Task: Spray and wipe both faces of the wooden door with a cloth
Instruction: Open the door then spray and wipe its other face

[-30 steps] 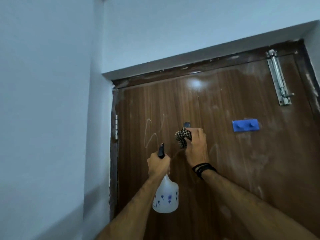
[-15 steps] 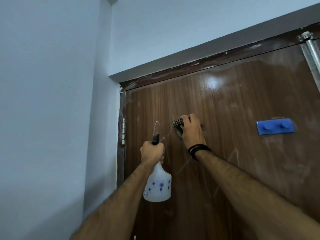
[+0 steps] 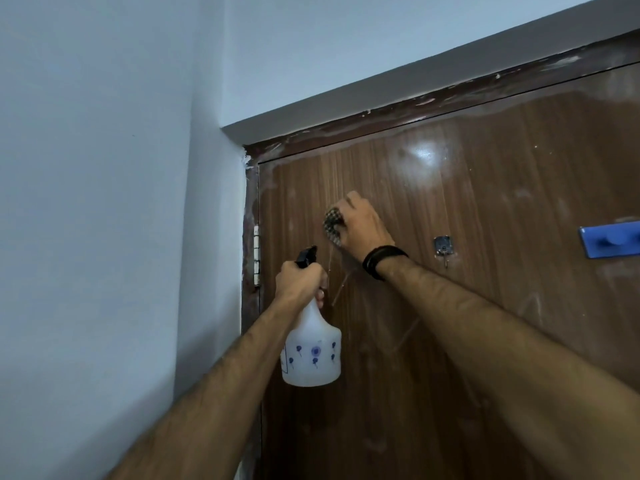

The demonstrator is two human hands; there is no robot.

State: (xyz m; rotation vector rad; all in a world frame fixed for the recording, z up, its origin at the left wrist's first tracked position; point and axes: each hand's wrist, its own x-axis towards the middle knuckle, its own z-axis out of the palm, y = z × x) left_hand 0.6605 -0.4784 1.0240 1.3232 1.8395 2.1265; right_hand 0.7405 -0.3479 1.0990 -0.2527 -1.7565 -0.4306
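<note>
The brown wooden door (image 3: 485, 209) fills the right half of the view, shut in its frame, with pale streaks and wet trails on its face. My right hand (image 3: 363, 226) presses a bunched black-and-white checked cloth (image 3: 331, 225) against the upper left part of the door. My left hand (image 3: 300, 278) grips the neck and black trigger head of a white spray bottle (image 3: 311, 351) with blue flower marks, held just in front of the door below the cloth.
A small metal hook (image 3: 443, 247) sits on the door right of my right wrist. A blue plastic hook rail (image 3: 611, 240) is fixed at the right edge. A hinge (image 3: 257, 254) is on the left jamb. Pale blue wall (image 3: 104, 202) stands to the left.
My right hand has slid the cloth up and left across the door, uncovering the metal hook. The view has shifted left, and the bolt at the top right has left the frame.
</note>
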